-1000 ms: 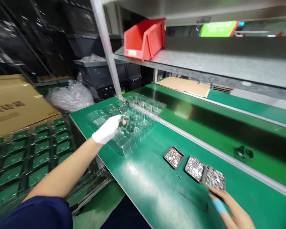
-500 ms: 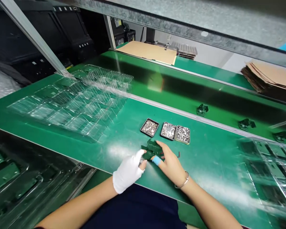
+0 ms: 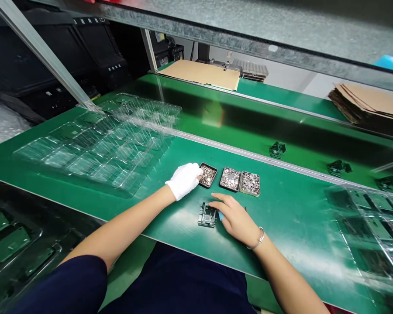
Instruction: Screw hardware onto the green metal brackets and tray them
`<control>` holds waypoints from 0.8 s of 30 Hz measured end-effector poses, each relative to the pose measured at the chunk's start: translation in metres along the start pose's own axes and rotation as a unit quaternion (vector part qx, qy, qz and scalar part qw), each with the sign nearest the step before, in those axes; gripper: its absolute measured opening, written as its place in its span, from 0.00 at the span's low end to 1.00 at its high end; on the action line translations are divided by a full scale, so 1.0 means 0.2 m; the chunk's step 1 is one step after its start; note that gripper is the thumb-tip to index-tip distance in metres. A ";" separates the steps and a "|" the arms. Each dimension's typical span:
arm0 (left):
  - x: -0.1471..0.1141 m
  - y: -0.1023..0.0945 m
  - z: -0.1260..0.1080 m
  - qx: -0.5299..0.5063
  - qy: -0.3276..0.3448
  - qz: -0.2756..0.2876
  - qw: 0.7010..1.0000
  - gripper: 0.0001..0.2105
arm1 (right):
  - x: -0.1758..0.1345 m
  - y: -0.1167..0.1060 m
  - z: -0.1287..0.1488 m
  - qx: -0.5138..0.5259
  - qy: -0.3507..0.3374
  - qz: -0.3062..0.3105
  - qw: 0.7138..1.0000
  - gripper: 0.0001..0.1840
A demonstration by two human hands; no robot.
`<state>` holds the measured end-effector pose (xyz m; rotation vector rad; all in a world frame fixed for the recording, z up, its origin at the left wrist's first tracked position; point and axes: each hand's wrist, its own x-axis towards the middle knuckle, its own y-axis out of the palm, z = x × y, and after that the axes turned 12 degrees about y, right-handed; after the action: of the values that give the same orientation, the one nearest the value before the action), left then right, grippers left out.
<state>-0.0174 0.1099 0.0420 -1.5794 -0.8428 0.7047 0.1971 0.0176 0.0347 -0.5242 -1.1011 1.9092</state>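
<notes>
My left hand (image 3: 185, 179), in a white glove with bare fingertips, reaches to the left small black tray (image 3: 208, 175) of tiny metal pieces. Its fingers are pinched together at the tray's left side; what they hold, if anything, is hidden. On the green table lies a small see-through, dark-tinted plastic part (image 3: 207, 215) with slots and ridges. Beside it my right hand (image 3: 237, 220) rests with fingers stretched apart, the index fingertip at the part's upper right corner. A blue wrap shows on one finger, and a bracelet on the wrist.
Two more trays of metal pieces, a middle tray (image 3: 230, 179) and a right tray (image 3: 250, 183), stand side by side. Clear blister trays (image 3: 98, 148) lie left, others (image 3: 376, 226) right. Similar plastic parts (image 3: 277, 149) sit behind the metal rail. A shelf beam (image 3: 236, 37) crosses overhead.
My left hand has let go of the plastic part and moved up and left to the metal pieces. The part now lies flat on the table, and my right hand has loosened around it.
</notes>
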 end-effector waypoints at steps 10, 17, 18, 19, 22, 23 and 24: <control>0.11 0.07 -0.01 0.039 -0.011 0.060 0.997 0.13 | -0.04 -0.02 -0.05 0.033 0.033 -0.044 0.998 0.22; 0.16 0.03 -0.02 0.033 -0.015 0.100 0.994 0.11 | -0.04 -0.02 -0.05 0.037 0.036 -0.046 0.998 0.20; 0.16 0.02 -0.02 0.032 -0.017 0.105 0.994 0.11 | -0.04 -0.02 -0.05 0.037 0.037 -0.046 0.998 0.20; 0.16 0.01 -0.01 0.031 -0.019 0.108 0.993 0.11 | -0.04 -0.01 -0.05 0.037 0.038 -0.046 0.998 0.20; 0.15 0.00 -0.01 0.031 -0.021 0.113 0.993 0.11 | -0.04 -0.01 -0.06 0.034 0.036 -0.045 0.998 0.19; 0.15 -0.01 -0.01 0.032 -0.020 0.115 0.993 0.11 | -0.04 -0.01 -0.06 0.034 0.035 -0.045 0.998 0.19; 0.15 -0.01 -0.01 0.032 -0.018 0.115 0.993 0.11 | -0.04 0.00 -0.06 0.033 0.033 -0.045 0.998 0.19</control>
<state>0.0004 0.1336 0.0438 -1.6253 -0.6632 0.9193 0.2103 0.0167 0.0288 -0.4895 -0.9995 1.8306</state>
